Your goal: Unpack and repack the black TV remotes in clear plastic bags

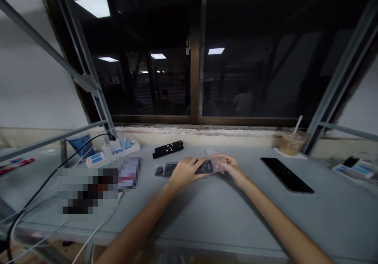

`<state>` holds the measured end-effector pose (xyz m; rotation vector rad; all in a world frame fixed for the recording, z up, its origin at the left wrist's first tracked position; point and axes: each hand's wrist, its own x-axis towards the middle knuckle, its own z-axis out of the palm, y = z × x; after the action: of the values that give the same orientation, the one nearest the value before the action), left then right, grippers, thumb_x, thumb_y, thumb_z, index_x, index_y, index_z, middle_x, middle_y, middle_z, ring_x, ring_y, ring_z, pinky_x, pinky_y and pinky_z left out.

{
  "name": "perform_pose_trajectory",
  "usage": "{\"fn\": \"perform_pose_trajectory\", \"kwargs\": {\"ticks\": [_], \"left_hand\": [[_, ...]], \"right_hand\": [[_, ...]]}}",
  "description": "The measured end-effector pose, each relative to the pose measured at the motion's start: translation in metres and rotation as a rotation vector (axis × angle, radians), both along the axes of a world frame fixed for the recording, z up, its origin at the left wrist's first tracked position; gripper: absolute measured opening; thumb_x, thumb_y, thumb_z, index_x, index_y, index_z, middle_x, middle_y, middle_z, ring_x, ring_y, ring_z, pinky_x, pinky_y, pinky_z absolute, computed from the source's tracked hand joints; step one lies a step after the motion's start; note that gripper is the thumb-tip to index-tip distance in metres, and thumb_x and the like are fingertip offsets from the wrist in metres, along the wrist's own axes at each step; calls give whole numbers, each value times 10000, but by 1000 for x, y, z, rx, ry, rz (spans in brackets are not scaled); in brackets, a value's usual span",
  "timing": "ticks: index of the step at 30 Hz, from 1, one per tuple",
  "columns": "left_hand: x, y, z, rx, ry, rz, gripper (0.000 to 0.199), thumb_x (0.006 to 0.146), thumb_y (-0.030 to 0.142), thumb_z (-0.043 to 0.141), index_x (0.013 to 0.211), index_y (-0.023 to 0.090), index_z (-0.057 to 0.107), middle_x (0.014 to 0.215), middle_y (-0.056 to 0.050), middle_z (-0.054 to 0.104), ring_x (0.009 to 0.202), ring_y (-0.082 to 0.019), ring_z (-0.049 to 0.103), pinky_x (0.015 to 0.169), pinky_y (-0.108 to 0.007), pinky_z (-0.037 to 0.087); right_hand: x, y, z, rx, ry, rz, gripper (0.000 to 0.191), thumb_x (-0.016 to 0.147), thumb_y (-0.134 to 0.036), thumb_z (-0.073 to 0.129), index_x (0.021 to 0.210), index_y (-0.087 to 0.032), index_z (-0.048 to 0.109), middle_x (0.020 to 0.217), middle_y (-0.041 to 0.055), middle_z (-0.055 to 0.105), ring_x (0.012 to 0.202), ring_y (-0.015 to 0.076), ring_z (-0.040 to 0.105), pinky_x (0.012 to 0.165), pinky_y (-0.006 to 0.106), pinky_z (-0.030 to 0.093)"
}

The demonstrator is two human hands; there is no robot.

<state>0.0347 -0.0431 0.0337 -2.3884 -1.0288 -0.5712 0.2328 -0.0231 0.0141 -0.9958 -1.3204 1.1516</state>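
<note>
Near the middle of the grey table [230,213], a dark remote-like item [170,168] lies inside a clear plastic bag [218,163]. My left hand [186,170] is closed over the item, its fingers wrapped round the middle part. At the bag's right end, my right hand [229,165] pinches the thin plastic between its fingers. A small dark piece [159,171] shows at the item's left end; whether it is separate is hard to tell. Behind my left hand, two black remotes [168,149] lie side by side, touching.
A black phone [286,175] lies at the right, with a drink cup and straw [292,143] behind it. A power strip [113,154], a blue cup [81,146], cables and a blurred-out object stand at the left. Metal frame posts flank the window.
</note>
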Motion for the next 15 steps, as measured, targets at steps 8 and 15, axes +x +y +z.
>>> {"fn": "perform_pose_trajectory", "kwargs": {"ticks": [8, 15], "left_hand": [[-31, -16, -19, -181, 91, -155, 479, 782, 552, 465, 1098, 199, 541, 896, -49, 585, 836, -176, 578, 750, -291, 465], [-52, -13, -32, -295, 12, -62, 554, 713, 544, 556, 1139, 191, 537, 941, -52, 603, 912, -187, 574, 827, -309, 451]], "right_hand": [[14, 7, 3, 78, 47, -239, 353, 648, -382, 529, 861, -125, 642, 491, -1, 583, 361, 73, 409, 386, 211, 333], [13, 6, 2, 119, 34, -389, 373, 658, -371, 491, 882, -109, 631, 470, -20, 553, 348, 69, 403, 383, 209, 328]]}}
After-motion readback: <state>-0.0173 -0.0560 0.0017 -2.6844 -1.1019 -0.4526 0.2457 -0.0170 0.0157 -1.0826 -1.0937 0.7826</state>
